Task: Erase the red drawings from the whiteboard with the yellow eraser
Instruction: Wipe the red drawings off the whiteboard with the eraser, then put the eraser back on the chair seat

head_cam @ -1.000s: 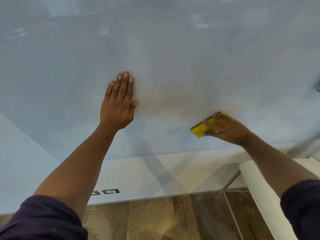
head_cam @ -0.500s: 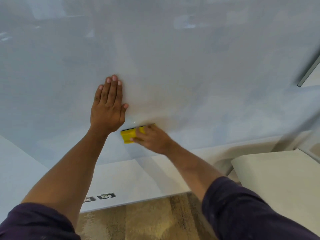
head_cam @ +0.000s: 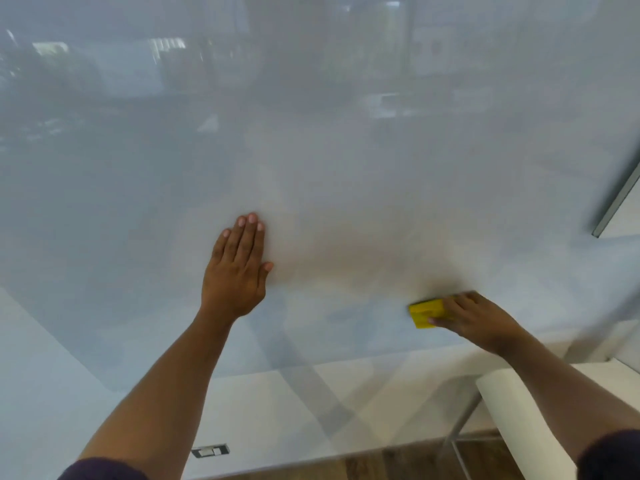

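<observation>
The glossy whiteboard (head_cam: pixel 346 150) fills most of the view, and I see no clear red lines on it, only a faint reddish-brown smear between my hands. My left hand (head_cam: pixel 237 268) lies flat against the board, fingers together and pointing up. My right hand (head_cam: pixel 474 315) presses the yellow eraser (head_cam: pixel 425 311) against the board's lower right part, fingers over its right half.
Below the board runs a white wall strip with a wall socket (head_cam: pixel 209 451) near the floor. A white table edge (head_cam: pixel 519 420) with a metal leg stands at lower right over a wood floor. A grey frame edge (head_cam: pixel 616 202) marks the board's right end.
My right hand swept the eraser left until it was beside my left hand, then back right to the lower right of the board. My left hand stayed flat on the board.
</observation>
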A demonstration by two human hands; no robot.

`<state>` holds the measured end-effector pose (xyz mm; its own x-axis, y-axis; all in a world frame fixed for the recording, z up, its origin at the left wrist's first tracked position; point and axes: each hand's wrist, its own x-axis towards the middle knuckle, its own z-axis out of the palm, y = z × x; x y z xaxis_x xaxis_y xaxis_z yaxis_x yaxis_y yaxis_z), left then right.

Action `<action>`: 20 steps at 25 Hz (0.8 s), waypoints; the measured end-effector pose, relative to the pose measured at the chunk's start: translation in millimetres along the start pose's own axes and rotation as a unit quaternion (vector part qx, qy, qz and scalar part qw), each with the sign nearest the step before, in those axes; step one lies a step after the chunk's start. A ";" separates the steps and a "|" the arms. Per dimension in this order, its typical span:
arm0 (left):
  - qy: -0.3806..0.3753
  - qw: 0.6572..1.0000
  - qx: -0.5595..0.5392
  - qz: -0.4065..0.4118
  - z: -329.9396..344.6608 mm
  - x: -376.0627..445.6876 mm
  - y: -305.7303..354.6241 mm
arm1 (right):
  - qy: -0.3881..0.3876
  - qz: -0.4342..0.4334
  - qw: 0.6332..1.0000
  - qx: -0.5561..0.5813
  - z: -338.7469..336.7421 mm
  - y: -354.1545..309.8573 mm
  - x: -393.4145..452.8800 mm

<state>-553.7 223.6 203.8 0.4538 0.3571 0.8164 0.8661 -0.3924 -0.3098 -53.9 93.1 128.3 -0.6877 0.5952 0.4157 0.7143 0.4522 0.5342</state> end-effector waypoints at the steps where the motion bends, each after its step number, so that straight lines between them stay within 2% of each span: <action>1: -0.006 1.000 -0.001 0.001 -0.1 0.6 -0.1 | 0.002 0.025 1.000 0.009 -2.4 -1.7 -9.1; 3: -0.011 1.000 0.000 0.001 -1.9 1.0 0.8 | 0.005 0.077 0.997 0.029 -17.5 -12.6 -9.4; 7: -0.021 0.999 -0.032 -0.030 -22.0 0.8 16.4 | 0.050 0.114 0.985 0.120 -44.5 -40.5 31.7; 8: -0.019 0.998 -0.061 -0.018 -29.8 1.2 25.5 | 0.069 0.120 0.979 0.147 -47.6 -45.5 44.9; 11: -0.041 0.983 -0.154 0.089 -46.7 5.8 65.4 | 0.125 0.110 0.966 0.198 -53.6 -54.8 76.6; 14: -0.082 0.966 -0.211 0.127 -47.9 10.6 110.1 | 0.157 0.085 0.964 0.196 -59.0 -59.3 90.3; 20: -0.085 0.942 -0.276 0.168 -26.9 16.2 173.7 | 0.121 0.111 0.968 0.189 -69.2 -52.0 53.4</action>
<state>-401.6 138.4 176.3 0.7508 0.2467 0.6127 0.4474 -0.8724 -0.1970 -136.8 55.4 173.7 -0.4885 0.5533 0.6747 0.8133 0.5689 0.1222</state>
